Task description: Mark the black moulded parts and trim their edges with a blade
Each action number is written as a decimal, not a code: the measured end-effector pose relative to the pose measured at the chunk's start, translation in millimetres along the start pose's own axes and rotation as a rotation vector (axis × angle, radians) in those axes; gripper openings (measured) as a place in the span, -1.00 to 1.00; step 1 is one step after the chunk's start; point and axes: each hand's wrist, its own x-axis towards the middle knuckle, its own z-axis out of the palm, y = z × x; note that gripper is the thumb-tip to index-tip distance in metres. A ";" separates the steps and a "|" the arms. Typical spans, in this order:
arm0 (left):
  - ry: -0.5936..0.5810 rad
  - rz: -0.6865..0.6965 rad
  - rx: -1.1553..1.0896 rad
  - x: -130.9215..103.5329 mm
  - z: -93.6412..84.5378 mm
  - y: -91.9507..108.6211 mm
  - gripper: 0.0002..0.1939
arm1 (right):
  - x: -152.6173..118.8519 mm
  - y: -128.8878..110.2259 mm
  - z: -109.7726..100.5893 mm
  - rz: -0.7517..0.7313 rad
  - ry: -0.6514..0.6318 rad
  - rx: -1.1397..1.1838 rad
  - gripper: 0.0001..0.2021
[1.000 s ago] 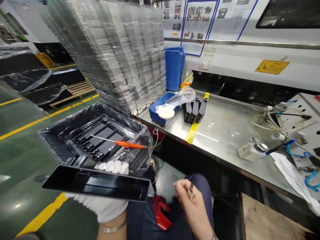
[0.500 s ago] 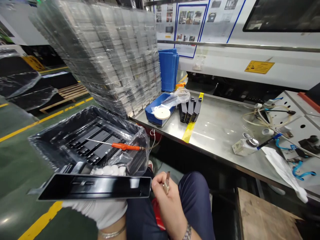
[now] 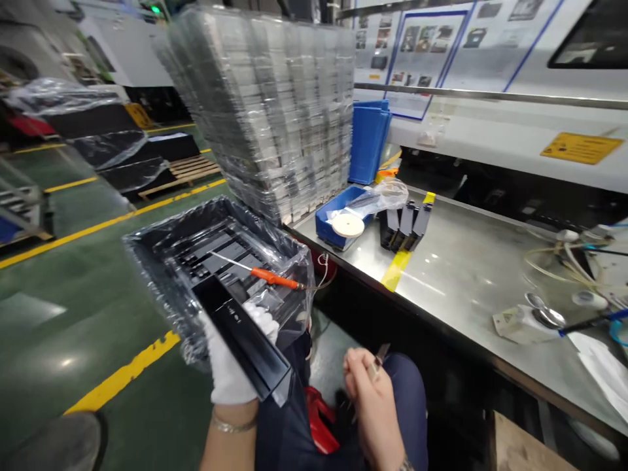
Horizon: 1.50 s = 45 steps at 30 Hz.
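A long black plastic part [image 3: 240, 333] lies tilted in my white-gloved left hand [image 3: 226, 366], its hollow side facing up and its near end pointing down to the right. My bare right hand [image 3: 370, 392] is closed round a small blade tool [image 3: 377, 367] above my right knee, apart from the part. Beyond my left hand is a plastic-lined black bin [image 3: 161, 245] with several dark parts inside. An orange-handled air gun [image 3: 275, 278] with a thin metal nozzle rests across the bin.
On the metal bench [image 3: 461, 261] stand three black parts [image 3: 406, 226] and a blue tray [image 3: 326, 226] with a white roll [image 3: 348, 225]. Wrapped clear trays [image 3: 275, 104] are stacked behind the bin. A small white box [image 3: 520, 324] and tubes [image 3: 559, 261] are at right.
The black part has turned from roughly level to slanting, with its right end lower and nearer me. My right hand still holds the blade. The view has shifted left.
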 end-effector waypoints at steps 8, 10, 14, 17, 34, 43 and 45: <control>0.267 -0.115 0.151 -2.2 13.2 -26.2 -0.41 | -5.8 35.3 -34.8 0.109 0.045 -0.034 -0.37; 0.291 -0.118 0.153 -3.0 19.5 -30.8 -0.41 | -6.1 40.7 -39.9 0.118 0.053 -0.047 -0.36; 0.333 -0.125 0.178 -2.3 25.2 -33.4 -0.42 | -5.1 49.3 -45.9 0.104 0.043 -0.077 -0.38; 0.350 -0.097 0.247 -1.8 23.3 -32.2 -0.46 | -4.6 55.9 -46.7 0.088 0.039 -0.092 -0.41; 0.754 0.402 0.622 2.2 -30.4 -31.5 -0.28 | -6.6 80.1 -50.2 0.079 0.017 -0.137 -0.41; 0.401 0.238 0.259 3.9 -32.5 -18.9 -0.58 | -5.1 81.7 -53.5 0.105 0.020 -0.172 -0.37; 0.363 0.231 0.210 3.8 -23.5 -20.9 -0.62 | -4.1 84.5 -55.0 0.102 0.020 -0.169 -0.37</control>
